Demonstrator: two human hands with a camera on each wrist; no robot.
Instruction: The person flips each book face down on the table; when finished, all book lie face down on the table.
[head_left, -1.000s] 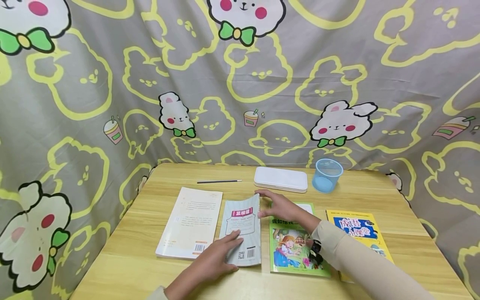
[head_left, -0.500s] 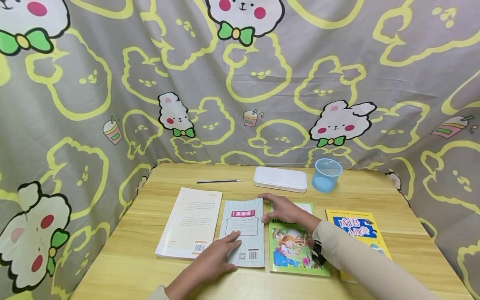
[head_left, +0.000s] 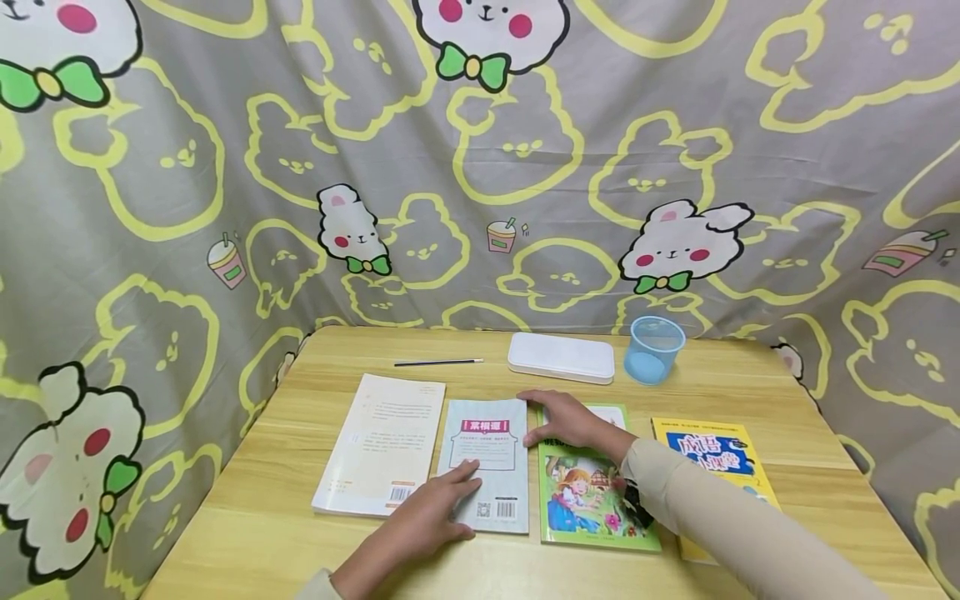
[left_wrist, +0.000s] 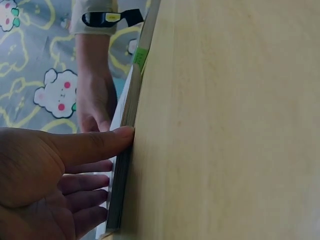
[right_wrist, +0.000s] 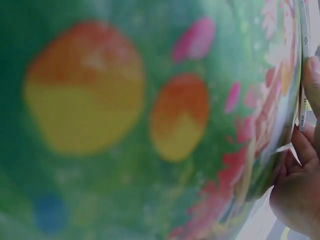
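Observation:
A pale blue paperback (head_left: 491,450), its pink title panel facing up, lies flat at the middle of the table. My left hand (head_left: 429,518) rests on its lower left part with fingers extended. In the left wrist view the left thumb (left_wrist: 105,142) touches the lower edge of the page block. My right hand (head_left: 572,421) is at the upper right corner, index fingertip at the corner and thumb by the right edge. Beneath the right forearm lies a green picture book (head_left: 573,500), whose blurred cover fills most of the right wrist view.
A cream-coloured book (head_left: 378,446) lies to the left, a yellow book (head_left: 720,454) to the right, partly under the right sleeve. Along the back are a thin dark pencil-like stick (head_left: 438,362), a white case (head_left: 561,358) and a blue see-through cup (head_left: 656,354). Patterned curtain surrounds the table (head_left: 247,533).
The pale blue book's right side, curved up a second ago, has come down flat. My right hand has shifted slightly right and down with it; the left hand has stayed in place.

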